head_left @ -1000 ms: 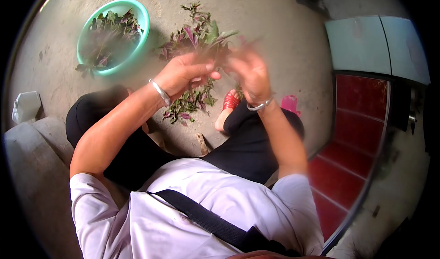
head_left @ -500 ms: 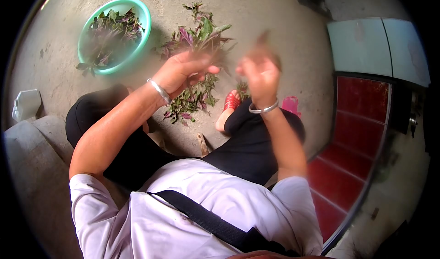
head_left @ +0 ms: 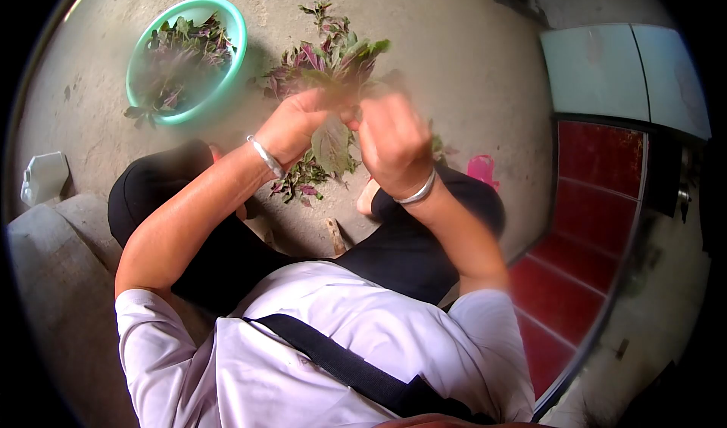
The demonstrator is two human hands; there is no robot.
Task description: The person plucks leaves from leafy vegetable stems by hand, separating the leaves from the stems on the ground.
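Note:
My left hand [head_left: 297, 129], a silver bangle on its wrist, is closed on a sprig of purple-green leafy greens [head_left: 360, 65]. One broad leaf [head_left: 332, 146] hangs below the fingers. My right hand [head_left: 395, 139], also with a bangle, meets the left with its fingers pinched at the sprig; blur hides the exact grip. Behind the hands, a pile of the same greens [head_left: 284, 76] lies on the floor, and the two overlap in view. More loose leaves [head_left: 299, 180] lie under my left hand.
A mint-green basin [head_left: 241, 46] holding leaves stands at upper left. A white plastic container [head_left: 45, 177] is at far left. On the right are a pink object [head_left: 482, 169], a pale cabinet [head_left: 594, 72] and red tiles [head_left: 594, 159]. My black-trousered knees flank the leaves.
My right hand has moved left and down, from apart to touching distance of my left hand. The dark blurred bit at its fingertips no longer shows there. My left hand has barely moved.

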